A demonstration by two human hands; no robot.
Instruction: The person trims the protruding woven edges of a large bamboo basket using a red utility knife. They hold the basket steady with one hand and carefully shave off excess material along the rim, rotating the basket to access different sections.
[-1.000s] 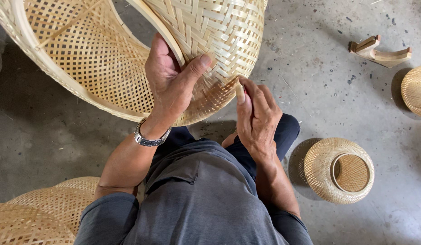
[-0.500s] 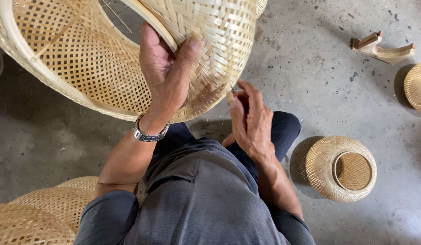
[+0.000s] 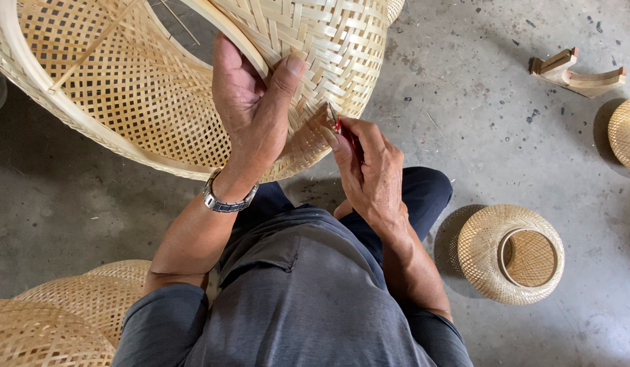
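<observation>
We hold a large pale woven bamboo basket [image 3: 158,88] across the upper left and upper middle of the frame, tilted so that both its open lattice inside and its tighter plaited outer wall face us. Our left hand [image 3: 250,109] clasps its broad rim strip, the thumb lying over the plaited wall and the fingers curled behind the rim, so that grip is closed on the basket. A silver metal wristwatch [image 3: 226,199] sits on that wrist. Our right hand [image 3: 369,170], just right of centre, pinches a thin red-handled tool [image 3: 342,129] between thumb and fingers, its tip touching the lower edge of the plaited wall just beside the left thumb; the grip is narrow and tight around the tool.

Below the hands we see our grey short-sleeved shirt [image 3: 294,299] and dark trousers [image 3: 423,197]. On the grey concrete floor [image 3: 478,122], a small round woven bamboo basket [image 3: 508,253] lies at the lower right, near our right forearm. A curved wooden piece [image 3: 578,72] lies at the upper right, and part of another round woven basket [image 3: 626,132] shows at the right edge. More woven bamboo domes [image 3: 63,312] fill the lower left corner.
</observation>
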